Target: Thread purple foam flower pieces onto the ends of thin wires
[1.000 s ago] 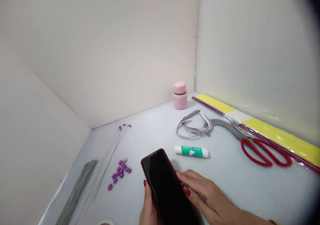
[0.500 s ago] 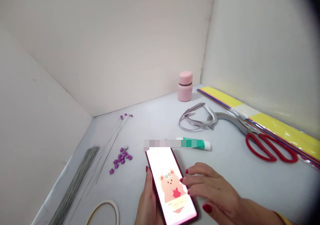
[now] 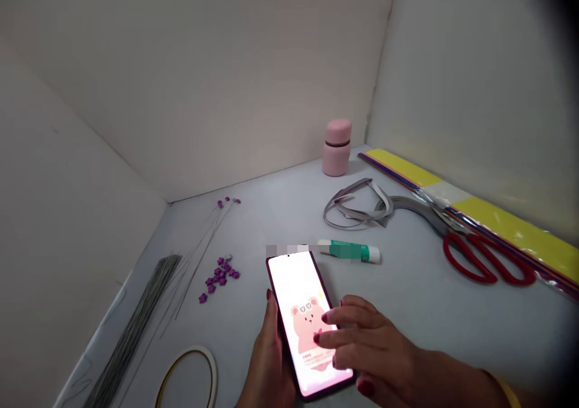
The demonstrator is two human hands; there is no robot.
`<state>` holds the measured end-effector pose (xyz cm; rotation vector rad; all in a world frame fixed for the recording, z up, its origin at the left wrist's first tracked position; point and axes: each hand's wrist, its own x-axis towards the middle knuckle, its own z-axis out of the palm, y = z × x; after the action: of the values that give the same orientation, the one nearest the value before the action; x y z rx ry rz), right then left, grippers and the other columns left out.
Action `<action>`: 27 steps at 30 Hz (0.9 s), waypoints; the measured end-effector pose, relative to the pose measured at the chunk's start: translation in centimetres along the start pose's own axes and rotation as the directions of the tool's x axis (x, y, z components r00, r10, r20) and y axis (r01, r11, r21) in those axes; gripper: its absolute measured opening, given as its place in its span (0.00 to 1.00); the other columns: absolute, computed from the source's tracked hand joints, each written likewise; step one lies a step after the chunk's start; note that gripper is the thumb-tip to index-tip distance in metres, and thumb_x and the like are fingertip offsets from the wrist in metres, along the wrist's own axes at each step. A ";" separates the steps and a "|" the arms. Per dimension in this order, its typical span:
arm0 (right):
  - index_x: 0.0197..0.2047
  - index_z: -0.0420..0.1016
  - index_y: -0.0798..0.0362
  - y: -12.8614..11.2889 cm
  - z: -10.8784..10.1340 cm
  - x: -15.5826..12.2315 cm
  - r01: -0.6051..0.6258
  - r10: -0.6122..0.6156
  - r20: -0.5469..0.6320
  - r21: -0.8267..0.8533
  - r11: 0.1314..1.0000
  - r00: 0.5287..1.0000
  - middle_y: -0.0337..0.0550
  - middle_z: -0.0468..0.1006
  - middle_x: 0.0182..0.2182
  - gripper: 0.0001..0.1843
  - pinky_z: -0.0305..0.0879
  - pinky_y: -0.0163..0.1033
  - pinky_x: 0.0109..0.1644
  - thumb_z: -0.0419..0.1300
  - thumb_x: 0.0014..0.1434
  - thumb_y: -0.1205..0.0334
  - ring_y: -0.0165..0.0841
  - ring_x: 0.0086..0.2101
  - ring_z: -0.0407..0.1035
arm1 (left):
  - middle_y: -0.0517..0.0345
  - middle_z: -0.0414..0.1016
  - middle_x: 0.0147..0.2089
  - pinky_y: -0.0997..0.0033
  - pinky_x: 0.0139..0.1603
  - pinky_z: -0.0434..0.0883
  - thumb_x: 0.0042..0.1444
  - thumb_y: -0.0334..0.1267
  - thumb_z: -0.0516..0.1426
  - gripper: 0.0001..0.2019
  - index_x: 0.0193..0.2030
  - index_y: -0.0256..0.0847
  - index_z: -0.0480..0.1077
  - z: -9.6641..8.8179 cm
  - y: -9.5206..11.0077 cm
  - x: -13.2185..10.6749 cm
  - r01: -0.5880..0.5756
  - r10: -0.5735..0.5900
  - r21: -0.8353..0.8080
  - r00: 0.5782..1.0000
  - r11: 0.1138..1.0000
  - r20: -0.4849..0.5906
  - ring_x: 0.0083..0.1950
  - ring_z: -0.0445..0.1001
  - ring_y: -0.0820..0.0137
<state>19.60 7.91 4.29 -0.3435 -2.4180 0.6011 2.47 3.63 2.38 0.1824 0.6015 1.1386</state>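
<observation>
A smartphone [image 3: 294, 287] with a lit screen showing a pink cartoon bear is held near the bottom centre. My left hand [image 3: 269, 357] wraps around its left edge and underside, thumb along the side. Over the lower right of the screen hovers my right hand [image 3: 377, 344], fingers apart and holding nothing; whether a fingertip touches the glass I cannot tell. Just beyond the phone lies a green and white glue tube [image 3: 348, 250]. To the left, small purple paper stars [image 3: 221, 272] lie in a loose cluster.
Thin wires [image 3: 136, 329] lie bundled at left, near a roll of tape [image 3: 210, 366]. Several wires tipped with purple stars [image 3: 227, 200] lie farther back. A pink flask [image 3: 337, 148], grey paper strips [image 3: 353, 206], red-handled scissors [image 3: 470, 257] and yellow packaged paper [image 3: 493, 218] occupy the back and right.
My right hand has shifted left, farther over the phone screen. Text under the bear now looks different, and the picture is darker. The phone stays in my left hand.
</observation>
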 end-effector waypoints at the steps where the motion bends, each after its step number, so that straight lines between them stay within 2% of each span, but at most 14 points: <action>1: 0.38 0.69 0.52 0.0 0.1 0.0 -0.003 0.003 0.025 -0.001 1.000 1.000 0.43 0.79 0.39 0.11 0.54 0.39 0.55 0.49 0.62 0.58 0.34 0.46 0.67 | 0.43 0.77 0.44 0.49 0.49 0.63 0.54 0.58 0.43 0.31 0.53 0.36 0.68 0.1 0.0 0.0 0.017 -0.017 0.004 1.000 1.000 -0.006 0.50 0.71 0.49; 4: 0.41 0.67 0.52 0.3 0.6 -0.4 -0.081 0.083 0.028 -0.073 0.994 0.996 0.45 0.76 0.44 0.08 0.51 0.43 0.57 0.50 0.60 0.62 0.36 0.50 0.63 | 0.44 0.76 0.46 0.50 0.51 0.61 0.54 0.57 0.44 0.30 0.53 0.37 0.68 0.6 0.2 -0.2 0.063 -0.063 0.009 0.997 0.998 -0.049 0.52 0.69 0.50; 7: 0.45 0.65 0.52 0.7 1.1 -1.0 -0.184 0.169 -0.121 -0.135 0.974 0.978 0.47 0.74 0.47 0.10 0.49 0.47 0.57 0.49 0.60 0.66 0.38 0.52 0.61 | 0.46 0.76 0.48 0.54 0.52 0.60 0.55 0.55 0.45 0.27 0.52 0.39 0.69 1.1 0.3 -0.2 0.036 -0.036 0.000 0.997 0.999 -0.073 0.55 0.66 0.52; 9: 0.45 0.65 0.51 0.8 1.1 -1.2 -0.186 0.162 -0.166 -0.144 0.972 0.973 0.48 0.74 0.47 0.11 0.49 0.46 0.56 0.50 0.59 0.66 0.38 0.51 0.62 | 0.47 0.75 0.49 0.57 0.53 0.60 0.55 0.55 0.45 0.27 0.52 0.39 0.68 1.2 0.3 -0.1 0.035 -0.035 -0.015 0.997 0.999 -0.062 0.56 0.65 0.53; 18: 0.45 0.68 0.51 -0.4 0.2 0.9 -0.021 0.025 0.025 -0.156 0.988 0.999 0.43 0.76 0.45 0.12 0.49 0.38 0.58 0.53 0.59 0.57 0.35 0.50 0.65 | 0.45 0.76 0.42 0.58 0.51 0.59 0.55 0.57 0.43 0.32 0.54 0.32 0.66 0.1 -0.2 0.3 0.151 -0.149 -0.084 0.988 0.985 0.030 0.48 0.70 0.57; 21: 0.45 0.69 0.53 -0.5 0.2 1.4 -0.004 0.020 0.091 -0.176 0.984 0.996 0.42 0.75 0.47 0.12 0.46 0.38 0.59 0.54 0.59 0.59 0.34 0.52 0.63 | 0.44 0.76 0.40 0.60 0.51 0.59 0.55 0.57 0.44 0.32 0.52 0.30 0.67 -0.1 -0.4 0.4 0.157 -0.153 -0.105 0.987 0.982 0.045 0.49 0.70 0.57; 27: 0.44 0.68 0.52 0.1 0.6 0.1 -0.076 0.078 0.002 -0.208 0.975 0.997 0.44 0.76 0.45 0.10 0.42 0.41 0.60 0.52 0.59 0.62 0.35 0.51 0.63 | 0.45 0.76 0.40 0.59 0.52 0.58 0.54 0.58 0.44 0.33 0.52 0.30 0.67 -0.3 -0.6 0.7 0.144 -0.140 -0.138 0.990 0.980 0.036 0.49 0.69 0.57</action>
<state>19.14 7.82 3.85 -0.5247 -2.4929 0.3831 3.01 3.96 1.66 0.0323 0.5012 1.0345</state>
